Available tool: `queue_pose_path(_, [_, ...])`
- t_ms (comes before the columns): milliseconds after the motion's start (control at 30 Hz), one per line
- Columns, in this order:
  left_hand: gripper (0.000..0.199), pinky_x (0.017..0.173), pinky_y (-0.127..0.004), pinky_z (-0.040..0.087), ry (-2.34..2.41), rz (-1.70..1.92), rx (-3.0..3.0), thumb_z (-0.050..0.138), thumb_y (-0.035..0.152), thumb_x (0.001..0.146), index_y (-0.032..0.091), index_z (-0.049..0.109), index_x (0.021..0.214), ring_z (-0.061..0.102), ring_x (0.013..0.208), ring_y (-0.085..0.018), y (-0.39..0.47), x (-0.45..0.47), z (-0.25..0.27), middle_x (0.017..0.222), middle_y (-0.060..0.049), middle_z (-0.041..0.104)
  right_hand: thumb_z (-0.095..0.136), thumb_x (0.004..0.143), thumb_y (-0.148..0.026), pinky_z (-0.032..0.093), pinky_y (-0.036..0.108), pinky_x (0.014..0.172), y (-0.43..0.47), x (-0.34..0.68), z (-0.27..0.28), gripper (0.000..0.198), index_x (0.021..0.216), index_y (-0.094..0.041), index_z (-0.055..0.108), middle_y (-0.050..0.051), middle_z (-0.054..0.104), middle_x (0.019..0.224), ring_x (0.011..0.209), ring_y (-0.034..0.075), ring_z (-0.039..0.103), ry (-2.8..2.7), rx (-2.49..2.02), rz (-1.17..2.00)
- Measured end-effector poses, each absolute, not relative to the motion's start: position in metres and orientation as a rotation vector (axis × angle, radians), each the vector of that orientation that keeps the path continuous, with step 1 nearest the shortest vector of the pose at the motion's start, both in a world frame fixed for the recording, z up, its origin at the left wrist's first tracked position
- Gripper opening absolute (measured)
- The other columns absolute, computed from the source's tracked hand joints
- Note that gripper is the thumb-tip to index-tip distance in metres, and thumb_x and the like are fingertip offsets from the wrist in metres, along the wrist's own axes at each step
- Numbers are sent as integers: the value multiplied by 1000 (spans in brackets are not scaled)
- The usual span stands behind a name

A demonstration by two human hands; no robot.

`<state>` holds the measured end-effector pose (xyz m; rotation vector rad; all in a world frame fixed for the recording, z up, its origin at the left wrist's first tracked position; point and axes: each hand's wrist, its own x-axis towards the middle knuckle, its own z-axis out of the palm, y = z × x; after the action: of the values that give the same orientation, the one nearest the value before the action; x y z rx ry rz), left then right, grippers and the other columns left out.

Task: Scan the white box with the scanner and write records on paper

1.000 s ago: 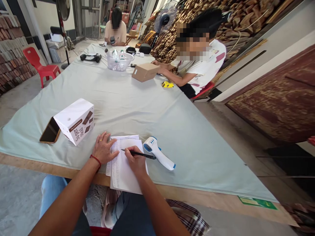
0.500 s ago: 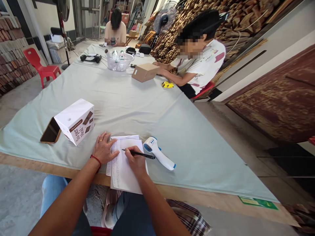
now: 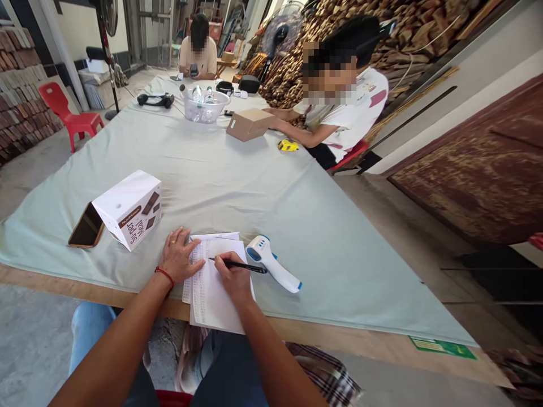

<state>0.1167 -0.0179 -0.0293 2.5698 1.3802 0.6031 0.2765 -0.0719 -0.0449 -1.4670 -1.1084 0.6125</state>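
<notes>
My right hand (image 3: pixel 234 278) is closed around a black pen (image 3: pixel 250 266), its tip at the top sheet of paper (image 3: pixel 218 305). Rows of small handwriting run down the left part of that sheet; the rest looks blank. My left hand (image 3: pixel 180 257) lies flat with fingers spread, its thumb and fingertips on the left edge of the papers. A ring and a red cord bracelet are on it. The sheets overlap the table's front edge. Just right of my right hand lies a white and blue infrared thermometer (image 3: pixel 275 264), apart from the hand.
Left of the papers stand a white box (image 3: pixel 131 209) and a phone (image 3: pixel 86 226) on the cloth-covered table (image 3: pixel 339 254). Farther off are a cardboard box (image 3: pixel 248 124), a yellow tape measure (image 3: pixel 288 145) and a plastic basket (image 3: pixel 203 110) of bottles. Two people sit at the table.
The view has shifted very slightly. Both hands, the pen and the papers stay in nearly the same place.
</notes>
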Motion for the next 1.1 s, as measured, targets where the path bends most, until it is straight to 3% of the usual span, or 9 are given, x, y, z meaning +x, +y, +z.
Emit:
queue_pose_path(800, [50, 112, -54, 28, 1371, 612, 2551, 71, 44, 74, 25, 62, 119, 35, 135, -33, -17, 116, -28, 136, -11, 49, 56, 74, -39, 43, 28, 55, -73, 277, -46, 21, 62, -21, 54, -1, 55, 57, 55, 15, 50, -1097, -1480, 526])
queue_pose_path(967, [49, 112, -53, 29, 1365, 625, 2539, 73, 41, 72, 24, 64, 117, 36, 134, -33, -17, 116, -29, 135, -11, 50, 48, 88, -35, 48, 33, 71, -74, 302, -41, 21, 89, -20, 63, 6, 64, 83, 77, 20, 58, -1386, -1471, 267])
queue_pose_path(1100, [45, 112, -52, 30, 1338, 671, 2526, 73, 37, 72, 22, 65, 113, 37, 133, -33, -12, 116, -28, 132, -11, 52, 42, 87, -22, 48, 39, 82, -70, 324, -45, 31, 108, -22, 65, 9, 63, 98, 93, 24, 57, -1713, -1469, 119])
